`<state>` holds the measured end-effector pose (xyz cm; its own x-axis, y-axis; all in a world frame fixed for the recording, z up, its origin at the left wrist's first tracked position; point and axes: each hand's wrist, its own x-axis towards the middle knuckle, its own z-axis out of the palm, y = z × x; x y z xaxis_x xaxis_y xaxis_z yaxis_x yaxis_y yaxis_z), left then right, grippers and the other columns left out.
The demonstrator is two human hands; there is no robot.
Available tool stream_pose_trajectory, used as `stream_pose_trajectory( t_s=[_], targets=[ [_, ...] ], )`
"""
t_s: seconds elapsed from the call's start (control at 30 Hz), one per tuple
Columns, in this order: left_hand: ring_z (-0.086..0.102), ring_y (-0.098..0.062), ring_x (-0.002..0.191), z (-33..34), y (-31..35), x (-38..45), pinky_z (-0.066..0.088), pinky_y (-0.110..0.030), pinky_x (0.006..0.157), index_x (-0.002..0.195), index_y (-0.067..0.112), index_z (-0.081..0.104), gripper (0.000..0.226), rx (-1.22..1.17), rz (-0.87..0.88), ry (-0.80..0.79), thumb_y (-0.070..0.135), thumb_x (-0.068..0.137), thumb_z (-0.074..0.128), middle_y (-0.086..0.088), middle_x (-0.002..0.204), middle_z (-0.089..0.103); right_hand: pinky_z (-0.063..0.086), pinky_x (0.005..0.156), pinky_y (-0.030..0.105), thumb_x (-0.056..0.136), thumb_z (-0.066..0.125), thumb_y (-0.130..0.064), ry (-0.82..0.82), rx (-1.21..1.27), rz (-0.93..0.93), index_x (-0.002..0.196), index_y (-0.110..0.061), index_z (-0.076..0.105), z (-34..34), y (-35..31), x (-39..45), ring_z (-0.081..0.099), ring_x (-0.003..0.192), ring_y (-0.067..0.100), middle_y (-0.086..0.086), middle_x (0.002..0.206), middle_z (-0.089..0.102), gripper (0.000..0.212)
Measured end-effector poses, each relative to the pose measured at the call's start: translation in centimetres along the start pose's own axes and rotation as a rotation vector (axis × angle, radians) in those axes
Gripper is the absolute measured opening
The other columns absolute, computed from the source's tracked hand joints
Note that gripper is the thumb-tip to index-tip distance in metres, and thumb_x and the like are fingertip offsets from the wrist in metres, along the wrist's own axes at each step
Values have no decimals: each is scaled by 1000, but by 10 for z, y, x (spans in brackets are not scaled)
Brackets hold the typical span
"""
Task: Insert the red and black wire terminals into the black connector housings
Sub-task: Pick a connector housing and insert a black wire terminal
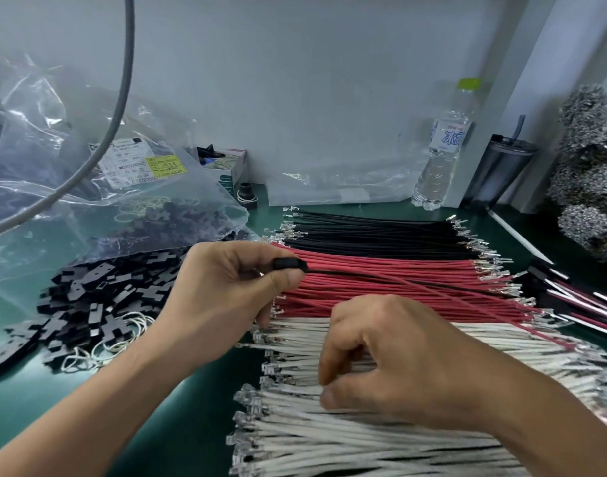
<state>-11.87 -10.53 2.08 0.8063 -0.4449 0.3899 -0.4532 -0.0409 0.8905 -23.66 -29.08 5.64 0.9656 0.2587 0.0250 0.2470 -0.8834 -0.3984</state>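
White wires (381, 438): under my right hand (395, 359), fingertips pinching at them.
Housing (290, 264): pinched in my left hand (226, 290), wires trailing right.

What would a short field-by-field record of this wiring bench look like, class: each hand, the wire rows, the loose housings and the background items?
left hand: pinches a black connector housing with a black and a red wire trailing from it to the right
right hand: fingers curled onto the white wires
wire rows, far to near: black wires, red wires, white
loose housings: heaped at left on the green mat
background: water bottle, dark tumbler, plastic bags
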Motion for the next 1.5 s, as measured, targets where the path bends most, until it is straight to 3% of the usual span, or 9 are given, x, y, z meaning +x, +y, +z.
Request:
stream_pose_trajectory(
  t_s=[0.2,0.33,0.47,0.63,0.77,1.0,1.2,1.43,1.5],
  targets=[
    [58,-19,42,0,-4,-1,49,-28,47,91,36,82,16,-17,-15,-4,41,75,83,-9,60,71,44,76,20,92,65,-35,55,26,7,88,-33,64,0,4,1,57,92,-2,-25,97,60,5],
    [59,-17,43,-1,-3,0,52,-26,48,90,34,83,16,-38,-40,-15,37,74,84,-7,65,74,41,65,15,97,57,-30,180,169,66,92,-38,61,-11,10,0,58,79,-1,-26,89,62,11],
    [56,-16,43,-3,1,1,50,-23,48,87,28,83,14,-100,-72,-29,28,73,84,-6,63,72,43,68,16,92,63,-28,517,121,63,86,-34,68,-14,14,1,59,84,5,-18,89,60,10],
    [53,-16,42,0,7,0,45,-18,45,86,23,84,17,-156,-97,-59,26,70,84,-6,61,70,51,71,33,90,69,-24,631,86,55,86,-31,74,-8,18,3,61,83,7,-16,84,60,9],
    [50,-13,39,0,10,1,39,-11,42,86,21,84,16,-192,-126,-53,24,70,83,-2,53,67,53,69,35,88,73,-22,668,92,27,85,-30,76,-9,20,2,63,83,8,-17,84,61,9],
    [50,-14,40,-2,13,1,39,-11,43,86,20,84,17,-184,-125,-50,25,70,83,-5,53,65,51,59,32,87,70,-23,748,-123,-65,86,-26,75,-10,16,1,60,74,8,-16,83,57,6],
    [51,-13,41,-1,14,0,40,-13,42,86,19,83,19,-202,-126,-72,25,68,84,-1,55,67,50,56,32,87,70,-23,739,-135,-107,87,-24,76,-5,15,4,58,71,7,-15,83,57,6],
    [55,-17,45,-4,14,-3,47,-18,46,89,20,84,25,-158,-78,-142,31,66,84,-5,62,71,42,68,13,89,74,-11,641,247,-2,88,-22,77,2,20,9,61,83,11,-12,82,60,12],
    [56,-17,45,-4,13,-3,49,-21,48,88,25,84,23,-102,-55,-138,33,67,84,-5,61,71,40,69,11,90,73,-11,636,207,-11,89,-21,76,4,19,9,59,81,8,-14,82,58,10]
  ],
)
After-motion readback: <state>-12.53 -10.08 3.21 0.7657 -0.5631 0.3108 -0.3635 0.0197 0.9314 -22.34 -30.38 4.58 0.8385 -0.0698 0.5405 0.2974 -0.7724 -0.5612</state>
